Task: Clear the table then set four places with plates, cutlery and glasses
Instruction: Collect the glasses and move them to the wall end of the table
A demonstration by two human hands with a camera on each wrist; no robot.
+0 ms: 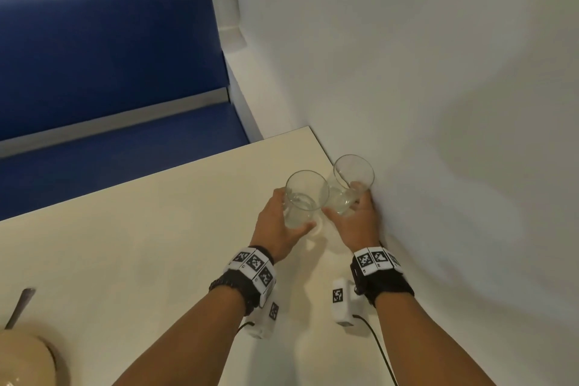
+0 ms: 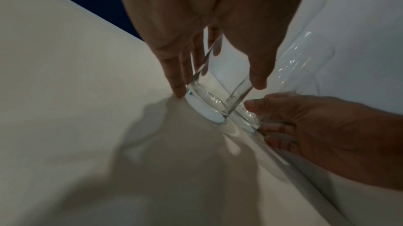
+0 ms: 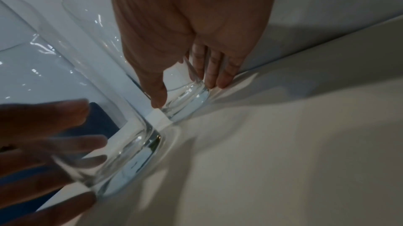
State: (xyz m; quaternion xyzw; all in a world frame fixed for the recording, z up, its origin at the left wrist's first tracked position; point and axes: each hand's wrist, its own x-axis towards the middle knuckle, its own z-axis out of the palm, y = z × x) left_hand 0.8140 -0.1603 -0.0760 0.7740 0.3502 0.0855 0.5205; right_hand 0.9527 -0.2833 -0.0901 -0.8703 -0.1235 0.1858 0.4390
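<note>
The left hand (image 1: 275,219) is gripping one glass (image 1: 302,200) and the right hand (image 1: 354,213) the other glass (image 1: 349,182), both standing on the desk (image 1: 156,244) by the wall (image 1: 438,103); best lifting them straight, apart, avoiding clinks

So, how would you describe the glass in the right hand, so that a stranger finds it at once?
Start at the white wall along the right edge of the cream table, near its far corner. Two clear empty glasses stand there side by side. Yours is the right glass, nearest the wall and held by the right hand; the left glass sits in the left hand.
</note>
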